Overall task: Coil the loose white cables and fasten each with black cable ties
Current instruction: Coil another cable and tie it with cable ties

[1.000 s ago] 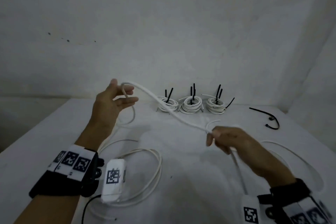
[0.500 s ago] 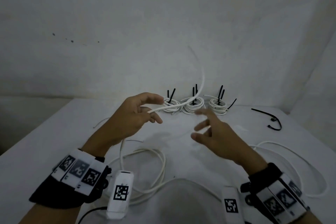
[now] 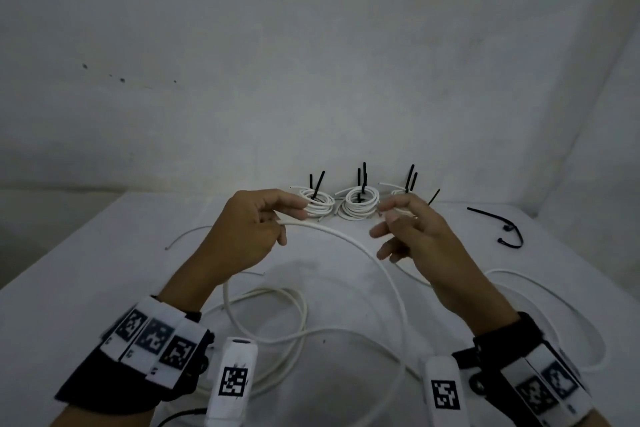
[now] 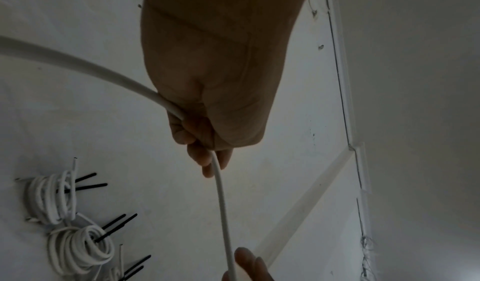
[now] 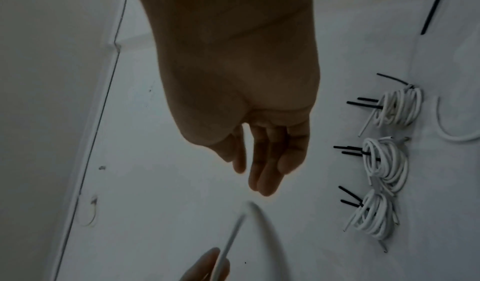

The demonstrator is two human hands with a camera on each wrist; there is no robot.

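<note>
The cable (image 3: 391, 274) is sprawling in loose loops over the white table (image 3: 86, 270), one stretch arching up off the surface between the person's raised hands. The left hand (image 3: 242, 232) is gripping that stretch, fingers curled around it. The right hand (image 3: 419, 236) is hovering just beside the arch with fingers spread and relaxed, holding nothing. Three tied coils (image 3: 358, 204) are sitting in a row near the wall, and a spare tie (image 3: 498, 225) is lying well off to the right.
</note>
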